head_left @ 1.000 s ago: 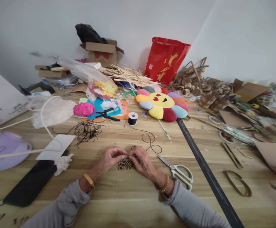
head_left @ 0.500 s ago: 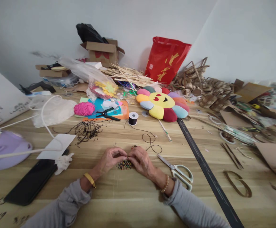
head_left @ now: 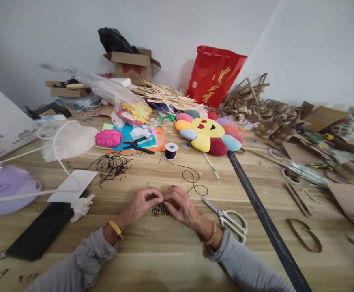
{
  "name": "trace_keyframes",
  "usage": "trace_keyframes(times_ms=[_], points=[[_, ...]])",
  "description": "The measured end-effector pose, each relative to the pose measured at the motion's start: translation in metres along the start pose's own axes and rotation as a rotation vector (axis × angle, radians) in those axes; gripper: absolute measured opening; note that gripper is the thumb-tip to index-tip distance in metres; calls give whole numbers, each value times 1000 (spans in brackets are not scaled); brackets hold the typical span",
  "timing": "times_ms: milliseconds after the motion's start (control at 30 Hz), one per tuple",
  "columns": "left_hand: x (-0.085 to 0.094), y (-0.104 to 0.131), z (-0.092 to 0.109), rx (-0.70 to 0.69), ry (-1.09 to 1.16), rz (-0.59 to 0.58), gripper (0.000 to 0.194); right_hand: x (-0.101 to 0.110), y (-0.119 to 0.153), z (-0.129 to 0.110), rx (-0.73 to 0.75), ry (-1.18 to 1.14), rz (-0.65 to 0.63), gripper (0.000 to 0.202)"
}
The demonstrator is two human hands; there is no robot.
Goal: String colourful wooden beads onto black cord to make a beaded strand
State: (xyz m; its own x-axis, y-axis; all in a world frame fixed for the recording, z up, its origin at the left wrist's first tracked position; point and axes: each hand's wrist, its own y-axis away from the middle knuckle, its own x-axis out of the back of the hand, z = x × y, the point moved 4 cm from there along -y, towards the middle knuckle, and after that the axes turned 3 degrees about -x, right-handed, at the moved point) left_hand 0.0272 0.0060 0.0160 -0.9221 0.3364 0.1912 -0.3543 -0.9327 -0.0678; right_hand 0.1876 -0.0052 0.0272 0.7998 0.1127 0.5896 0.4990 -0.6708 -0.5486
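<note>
My left hand (head_left: 145, 205) and my right hand (head_left: 181, 206) meet at the fingertips over a small pile of dark, multicoloured beads (head_left: 159, 209). Both hands are closed in a pinch. Thin black cord (head_left: 192, 175) loops from its white-flanged spool (head_left: 171, 151) to behind my right hand, which grips it. A few beads (head_left: 172, 187) show just above the right knuckles. What my left fingertips pinch is too small to make out. Scissors with pale handles (head_left: 230, 221) lie partly open to the right of my right hand.
Cut black cords (head_left: 111, 167) lie in a tangle at the left, near pliers (head_left: 138, 146) and pink yarn (head_left: 108, 138). A black phone (head_left: 38, 233) is at the lower left. Beyond the spool sits a flower cushion (head_left: 209, 129). A dark strip (head_left: 262, 211) crosses the table's right side.
Both hands keep almost the same place over the beads, with only slight finger movement. The view has shifted very slightly.
</note>
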Motion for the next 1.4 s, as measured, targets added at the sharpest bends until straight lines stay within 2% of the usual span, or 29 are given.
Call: trace_keyframes(times_ms=[167,333,400,467,600,733,900,967,1067,1133,1400], points=[[2,1,6,4,-5,22,20,1,-1,1,-54,78,59,9],[3,1,9,-11,-13,26,19,1,-2,-4,0,-22,-6,16],[2,1,8,-28,-15,20,18,1,-2,-5,14,-67,-16,10],[1,1,6,-34,-15,14,18,1,-1,-3,-9,-76,1,2],[0,1,5,-34,-25,10,18,3,0,2,-61,-75,40,7],[0,3,7,-22,-39,20,18,4,0,2,-50,-87,47,8],[-2,5,5,-32,-74,86,11,7,-1,3,-144,-99,63,12],[-5,5,5,-77,-144,83,11,9,-1,4,-172,-102,97,12],[-16,6,12,-234,-327,22,3,9,-1,7,-173,-85,144,13],[-25,9,17,-323,-439,-15,8,9,0,10,-180,-75,159,13],[-46,18,16,-432,-818,-56,8,8,2,11,-225,-88,156,13]])
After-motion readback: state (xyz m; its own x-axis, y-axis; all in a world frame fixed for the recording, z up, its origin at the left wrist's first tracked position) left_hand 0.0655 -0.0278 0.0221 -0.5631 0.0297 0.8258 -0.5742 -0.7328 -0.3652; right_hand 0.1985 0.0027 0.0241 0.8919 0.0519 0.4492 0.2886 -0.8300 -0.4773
